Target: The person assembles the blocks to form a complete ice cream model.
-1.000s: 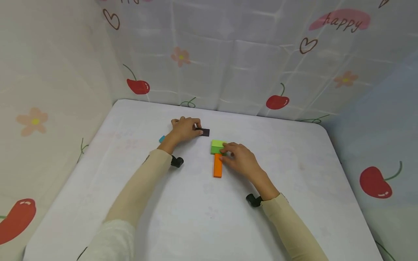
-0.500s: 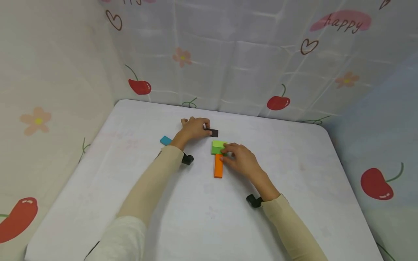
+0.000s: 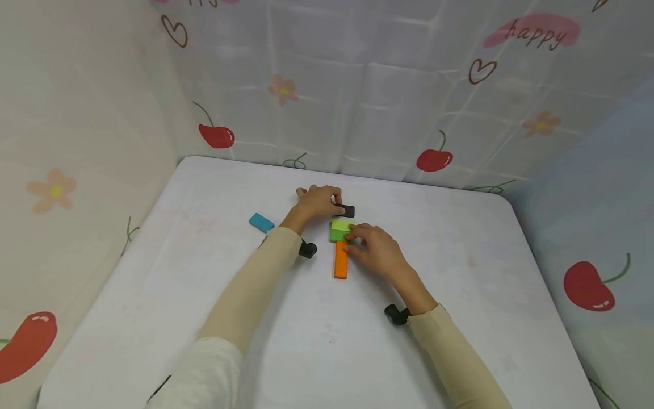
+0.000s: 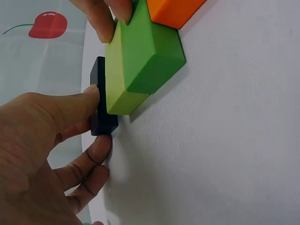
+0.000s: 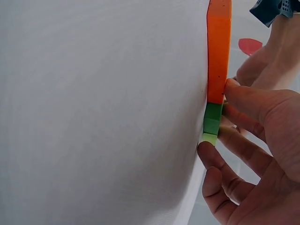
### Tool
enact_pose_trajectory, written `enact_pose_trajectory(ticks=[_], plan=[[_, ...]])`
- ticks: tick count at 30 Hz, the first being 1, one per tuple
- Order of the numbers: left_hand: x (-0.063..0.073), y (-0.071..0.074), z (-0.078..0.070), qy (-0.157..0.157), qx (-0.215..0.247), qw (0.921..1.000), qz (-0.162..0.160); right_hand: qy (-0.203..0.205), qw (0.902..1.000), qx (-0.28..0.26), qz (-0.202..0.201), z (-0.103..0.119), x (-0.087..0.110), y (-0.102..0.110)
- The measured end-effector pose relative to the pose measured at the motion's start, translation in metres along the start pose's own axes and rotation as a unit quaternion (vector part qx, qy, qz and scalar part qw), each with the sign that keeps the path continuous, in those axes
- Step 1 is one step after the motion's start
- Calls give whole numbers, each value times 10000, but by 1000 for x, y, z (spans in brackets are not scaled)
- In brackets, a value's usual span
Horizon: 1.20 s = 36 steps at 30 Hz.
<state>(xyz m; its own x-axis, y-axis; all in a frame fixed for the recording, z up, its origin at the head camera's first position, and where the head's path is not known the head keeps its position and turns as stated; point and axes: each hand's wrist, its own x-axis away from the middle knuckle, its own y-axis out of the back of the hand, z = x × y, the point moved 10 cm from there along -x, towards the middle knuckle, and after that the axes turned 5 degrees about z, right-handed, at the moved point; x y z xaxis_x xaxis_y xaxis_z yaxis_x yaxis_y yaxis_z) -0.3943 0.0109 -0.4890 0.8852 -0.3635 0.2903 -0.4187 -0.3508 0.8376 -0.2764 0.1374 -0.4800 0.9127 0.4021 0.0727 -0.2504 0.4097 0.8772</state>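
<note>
- White table (image 3: 317, 352) — stage for block-building.
- Right hand (image 3: 378, 250): curled fingers grip the green block (image 3: 338, 235), thumb at the orange block (image 3: 340, 262).
- Left hand (image 3: 319, 201): pinches the black block (image 3: 349, 211) just beyond the light green block (image 3: 341, 225) — aligning seems underway; a small, level nudge looks called for.
- Blue block (image 3: 261, 222): apart, left.

Green block (image 3: 337, 236) lies crosswise. Light-green block (image 3: 339, 225) against its far side, orange block (image 3: 340, 261) butts end-on against its near side. Black block (image 3: 349, 211), pinched in left hand (image 3: 320, 200), beyond it.
</note>
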Motion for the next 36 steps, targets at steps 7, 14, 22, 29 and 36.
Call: enact_pose_trajectory(ticks=[7, 14, 22, 29, 36], plan=[[-5, -6, -4, 97, -32, 9997, 206, 55, 10000, -43, -35, 0, 1, 2], [4, -3, -1, -81, 63, 9999, 114, 1, 10000, -14, -5, 3, 1, 0], [5, -10, 3, -79, 286, 9990, 346, -75, 10000, 5, -1, 1, 1, 0], [-5, -18, 8, 46, 316, 9982, 499, -91, 9999, 39, -30, 0, 1, 0], [5, -14, 6, -119, 437, 9981, 429, -57, 9998, 171, -86, 2, 1, 2]])
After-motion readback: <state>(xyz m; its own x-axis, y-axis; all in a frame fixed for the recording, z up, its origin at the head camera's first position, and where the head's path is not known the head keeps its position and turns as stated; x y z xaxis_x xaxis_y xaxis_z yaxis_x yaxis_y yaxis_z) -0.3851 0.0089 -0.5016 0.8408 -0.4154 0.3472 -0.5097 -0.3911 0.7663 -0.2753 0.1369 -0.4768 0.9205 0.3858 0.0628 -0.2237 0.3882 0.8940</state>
